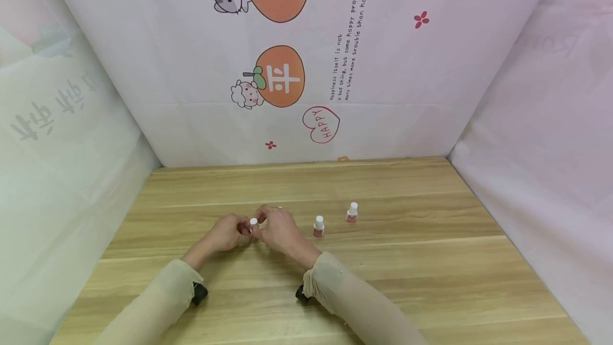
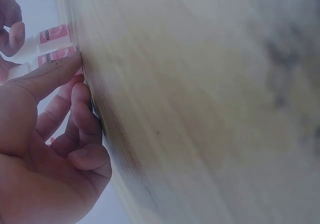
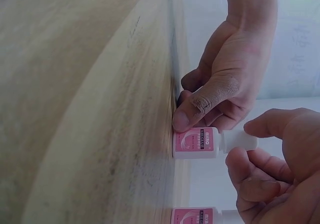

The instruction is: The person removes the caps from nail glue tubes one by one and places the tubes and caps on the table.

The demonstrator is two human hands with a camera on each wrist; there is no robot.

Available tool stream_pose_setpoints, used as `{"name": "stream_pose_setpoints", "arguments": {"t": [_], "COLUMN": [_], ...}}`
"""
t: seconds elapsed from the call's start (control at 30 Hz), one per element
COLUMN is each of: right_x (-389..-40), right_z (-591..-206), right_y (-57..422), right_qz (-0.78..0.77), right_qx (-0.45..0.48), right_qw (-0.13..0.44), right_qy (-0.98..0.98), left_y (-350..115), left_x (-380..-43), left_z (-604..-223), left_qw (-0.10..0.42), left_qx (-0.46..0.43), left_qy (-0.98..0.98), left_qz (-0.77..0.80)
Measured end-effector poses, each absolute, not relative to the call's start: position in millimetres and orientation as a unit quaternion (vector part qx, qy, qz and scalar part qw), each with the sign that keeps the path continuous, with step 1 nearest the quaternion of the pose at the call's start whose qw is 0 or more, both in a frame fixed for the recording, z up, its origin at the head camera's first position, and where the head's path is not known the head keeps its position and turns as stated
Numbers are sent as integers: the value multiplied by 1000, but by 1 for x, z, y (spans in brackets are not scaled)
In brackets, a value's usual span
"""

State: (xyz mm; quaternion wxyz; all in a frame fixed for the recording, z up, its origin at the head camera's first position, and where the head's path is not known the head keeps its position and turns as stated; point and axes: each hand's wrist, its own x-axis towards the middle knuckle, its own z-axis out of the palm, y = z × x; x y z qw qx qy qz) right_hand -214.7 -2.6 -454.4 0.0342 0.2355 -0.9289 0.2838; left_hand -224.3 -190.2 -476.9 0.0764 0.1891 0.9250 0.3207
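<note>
A small white nail glue bottle [image 3: 195, 143] with a pink label stands upright on the wooden table between my two hands. My left hand [image 1: 229, 232] grips it low down, thumb against the label side near the base. From the other side my right hand [image 1: 280, 230] pinches the white cap [image 3: 241, 140] between thumb and fingertips. In the left wrist view the left hand [image 2: 55, 134] has its fingertips at the table surface, and two pink labels [image 2: 54, 34] show beyond the thumb. The right hand [image 3: 285, 159] partly covers the cap in its own wrist view.
Two more glue bottles stand upright to the right, a nearer one [image 1: 319, 226] and a farther one [image 1: 352, 212]. Another white cap [image 1: 280, 207] peeks out behind the right hand. White printed cloth [image 1: 383, 121] walls the wood-grain table [image 1: 407, 260] at back and sides.
</note>
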Motion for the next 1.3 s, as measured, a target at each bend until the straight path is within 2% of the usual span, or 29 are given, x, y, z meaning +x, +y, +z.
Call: {"name": "stream_pose_setpoints", "arguments": {"t": [1.3], "right_x": [-214], "right_z": [-453], "right_y": [-4], "right_qz": [280], "right_qx": [235], "right_qw": [41], "right_qy": [-930], "left_y": [-191], "left_x": [-225], "left_z": [-478], "left_qw": [78], "left_qx": [191], "left_qy": [922], "left_qz": [328]}}
